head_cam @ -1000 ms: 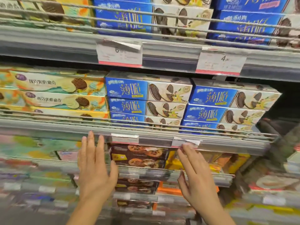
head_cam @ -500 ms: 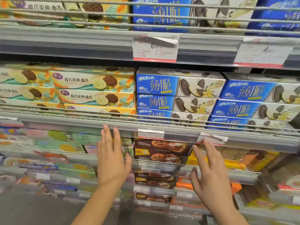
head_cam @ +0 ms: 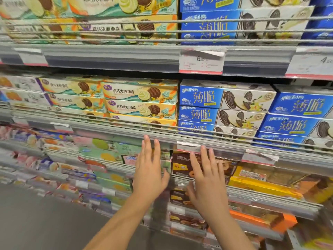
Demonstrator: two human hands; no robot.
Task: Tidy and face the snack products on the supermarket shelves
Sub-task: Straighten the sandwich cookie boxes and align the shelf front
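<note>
With both the left hand [head_cam: 149, 170] and right hand [head_cam: 207, 179] flat and released before the brown cookie boxes [head_cam: 182, 165] beneath the shelf rail [head_cam: 108, 131], neighbouring boxes may be knocked askew if reached carelessly.

1. Only one view is given, from a head-worn wide-angle camera.
2. It's pointed forward and a bit down at the shelves [head_cam: 126, 56], seen close up and slightly from the left.
3. Both hands, left [head_cam: 149, 175] and right [head_cam: 207, 183], are caught low centre; edges are blurred.
</note>
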